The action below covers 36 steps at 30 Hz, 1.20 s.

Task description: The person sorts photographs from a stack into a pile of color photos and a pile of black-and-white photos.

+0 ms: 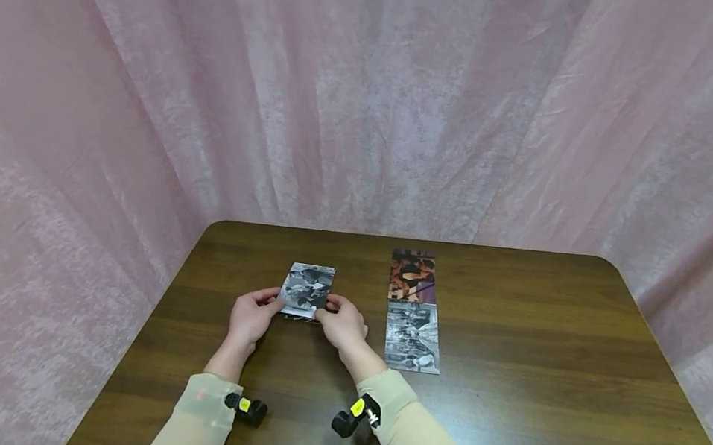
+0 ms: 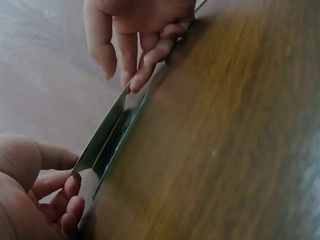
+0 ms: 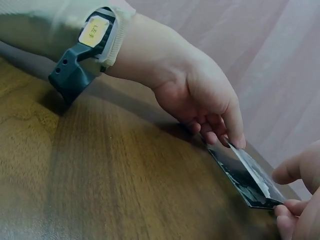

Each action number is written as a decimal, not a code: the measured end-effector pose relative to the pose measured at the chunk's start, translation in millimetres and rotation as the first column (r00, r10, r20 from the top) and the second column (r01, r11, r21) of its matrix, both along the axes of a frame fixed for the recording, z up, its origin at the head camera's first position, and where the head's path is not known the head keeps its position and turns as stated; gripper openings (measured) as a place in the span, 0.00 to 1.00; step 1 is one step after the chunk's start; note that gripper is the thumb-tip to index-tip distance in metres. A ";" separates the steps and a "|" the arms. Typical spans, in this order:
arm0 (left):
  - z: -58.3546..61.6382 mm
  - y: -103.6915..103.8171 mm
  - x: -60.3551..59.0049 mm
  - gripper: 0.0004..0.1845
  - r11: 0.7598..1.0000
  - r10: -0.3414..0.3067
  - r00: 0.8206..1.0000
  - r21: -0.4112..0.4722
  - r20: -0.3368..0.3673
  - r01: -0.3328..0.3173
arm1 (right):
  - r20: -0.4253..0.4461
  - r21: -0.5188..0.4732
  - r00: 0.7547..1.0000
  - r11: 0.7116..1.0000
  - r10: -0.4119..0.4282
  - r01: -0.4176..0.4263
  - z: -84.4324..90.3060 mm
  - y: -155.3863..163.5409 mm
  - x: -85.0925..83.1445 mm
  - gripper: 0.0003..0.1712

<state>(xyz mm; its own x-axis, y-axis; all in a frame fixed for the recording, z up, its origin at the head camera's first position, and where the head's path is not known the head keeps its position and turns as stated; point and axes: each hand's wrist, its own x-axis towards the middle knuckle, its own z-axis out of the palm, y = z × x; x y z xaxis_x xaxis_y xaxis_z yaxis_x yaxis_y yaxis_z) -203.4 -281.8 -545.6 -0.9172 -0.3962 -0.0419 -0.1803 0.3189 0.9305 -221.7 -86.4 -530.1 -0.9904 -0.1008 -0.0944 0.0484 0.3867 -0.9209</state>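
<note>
Hands (image 1: 253, 314) (image 1: 342, 323), both pinching photo (image 1: 307, 289) edges

I'm at a makeshift recording booth: pink curtains (image 1: 374, 89) hang round my dark wooden table (image 1: 539, 427), and small cameras (image 1: 347, 420) are strapped to my wrists.

In my head view the near edge of the photo stack (image 1: 306, 291) is hidden behind my fingers, and its prints are too small to make out. How many photos lie in it I cannot tell. My left hand (image 2: 35, 192) is cut off at the left wrist picture's corner, and my right hand (image 3: 300, 200) at the right wrist picture's edge. The table (image 2: 240, 150) is blurred there.
</note>
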 end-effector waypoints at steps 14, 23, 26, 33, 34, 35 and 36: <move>9.8 30.6 -4.3 0.17 0.999 -0.033 0.997 -0.027 -0.074 0.031 | -0.134 0.018 0.991 1.000 0.027 -0.025 -0.3 42.6 -14.3 0.18; 17.2 60.6 -6.6 0.19 0.983 -0.183 0.978 -0.017 -0.099 0.182 | -0.158 -0.015 0.984 0.996 0.084 -0.088 5.0 95.8 -20.8 0.24; 15.3 71.1 -8.3 0.19 0.973 -0.230 0.967 -0.008 -0.109 0.231 | -0.147 -0.044 0.985 0.994 0.091 -0.099 5.3 113.4 -20.7 0.25; 8.7 92.8 -6.6 0.20 0.949 -0.315 0.944 -0.042 -0.101 0.312 | -0.101 -0.013 0.986 0.991 0.134 -0.136 4.3 147.6 -16.5 0.27; 7.7 95.5 -6.3 0.20 0.943 -0.332 0.938 -0.056 -0.096 0.328 | -0.099 0.007 0.986 0.991 0.137 -0.136 4.1 152.4 -15.7 0.26; 6.7 98.3 -6.1 0.20 0.937 -0.347 0.934 -0.071 -0.086 0.341 | -0.103 0.025 0.985 0.990 0.138 -0.136 3.5 157.1 -15.4 0.25; 6.1 101.1 -5.8 0.20 0.931 -0.361 0.930 -0.088 -0.075 0.354 | -0.113 0.045 0.984 0.990 0.138 -0.134 3.0 161.8 -15.2 0.23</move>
<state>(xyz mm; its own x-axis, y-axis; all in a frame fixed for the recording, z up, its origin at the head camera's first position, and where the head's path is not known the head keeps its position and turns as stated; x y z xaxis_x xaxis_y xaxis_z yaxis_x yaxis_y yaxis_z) -209.3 -180.7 -539.4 -0.9973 -0.0401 0.0618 0.0398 0.4135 0.9097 -236.9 75.4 -527.1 -0.9721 -0.2340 0.0141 -0.1134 0.4167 -0.9020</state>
